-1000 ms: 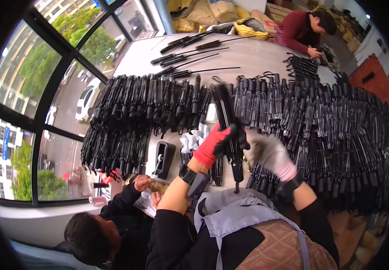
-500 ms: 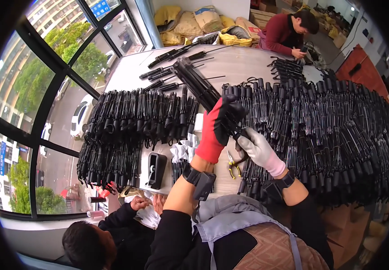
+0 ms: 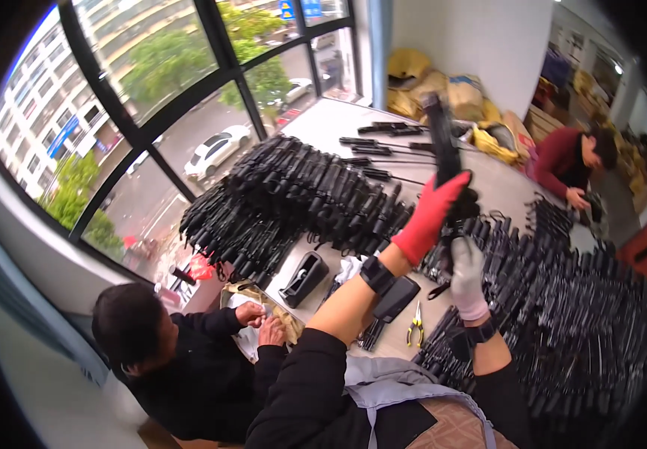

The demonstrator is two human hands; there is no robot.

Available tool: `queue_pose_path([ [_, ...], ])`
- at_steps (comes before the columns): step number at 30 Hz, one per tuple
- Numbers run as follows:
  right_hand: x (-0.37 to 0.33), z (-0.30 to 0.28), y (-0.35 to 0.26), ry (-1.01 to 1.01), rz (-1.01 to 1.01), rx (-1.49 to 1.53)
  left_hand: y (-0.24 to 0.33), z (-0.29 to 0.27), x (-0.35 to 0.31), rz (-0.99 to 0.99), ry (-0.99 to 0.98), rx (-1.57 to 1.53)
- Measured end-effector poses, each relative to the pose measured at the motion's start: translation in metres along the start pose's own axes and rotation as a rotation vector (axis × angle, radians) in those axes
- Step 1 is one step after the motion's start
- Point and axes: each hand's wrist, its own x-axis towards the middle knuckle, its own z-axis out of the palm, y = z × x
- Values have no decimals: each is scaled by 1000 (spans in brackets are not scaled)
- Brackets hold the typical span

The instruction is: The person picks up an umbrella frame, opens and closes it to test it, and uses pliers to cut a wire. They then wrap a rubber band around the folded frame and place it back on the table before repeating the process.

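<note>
My left hand (image 3: 439,213), in a red and black glove, is wrapped round a black folded umbrella frame (image 3: 441,138). It stands nearly upright above the table, its far end slightly blurred. Below that grip, my right hand (image 3: 468,278), in a white glove, closes on the lower end of the same frame. The fingers partly hide this end. Heaps of similar umbrella frames (image 3: 563,299) lie to the right of my hands, and another stack (image 3: 301,187) lies to the left. Several loose frames (image 3: 391,142) with thin rods lie farther back.
Yellow-handled pliers (image 3: 415,329) and a black tape dispenser (image 3: 304,280) lie on the table (image 3: 383,337). At the left, a person in black (image 3: 203,367) works with both hands near the table edge. Another person in dark red (image 3: 563,161) leans over the far right corner, near sacks (image 3: 462,97).
My view has turned, so the scene appears tilted and the left-hand person shows more fully. The umbrella frame has gone from slanting left to nearly upright, still in both my hands.
</note>
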Motion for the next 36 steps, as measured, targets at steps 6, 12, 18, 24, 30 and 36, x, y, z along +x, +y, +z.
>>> queue_pose_path([
  [6, 47, 5, 32, 82, -515, -259, -38, -6, 1, 421, 98, 248],
  [12, 41, 7, 38, -29, -466, -337, -18, -7, -10, 230, 196, 314],
  [18, 17, -12, 29, -98, -227, 17, -40, 9, -33, 292, 217, 502],
  [24, -22, -44, -1, -101, -95, -93, -16, -58, -37, 439, 91, 697],
  [30, -121, -152, 31, -370, 209, 10, 97, -97, 20, 275, -60, -283],
  [36, -125, -102, 37, 18, 297, 89, 67, -68, 75, 210, 37, -228],
])
